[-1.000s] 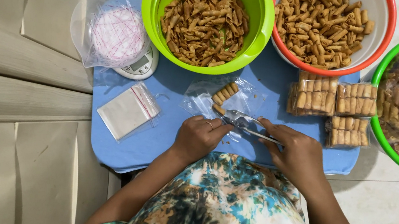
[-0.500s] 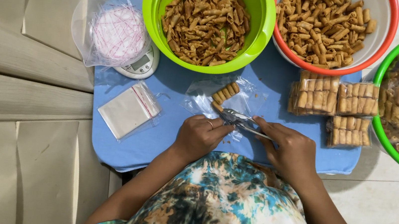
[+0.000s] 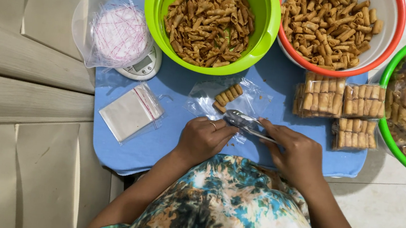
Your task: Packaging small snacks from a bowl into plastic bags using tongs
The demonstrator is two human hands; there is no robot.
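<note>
The right hand is sitting slightly lower than a second ago, its grip closed on the metal tongs.
The left hand is pinching the clear bag, which is holding five rolls on the blue worktop; three filled packs are lying beside three bowls.

Two bowls stand behind the open bag; filled packets lie to its right.
</note>
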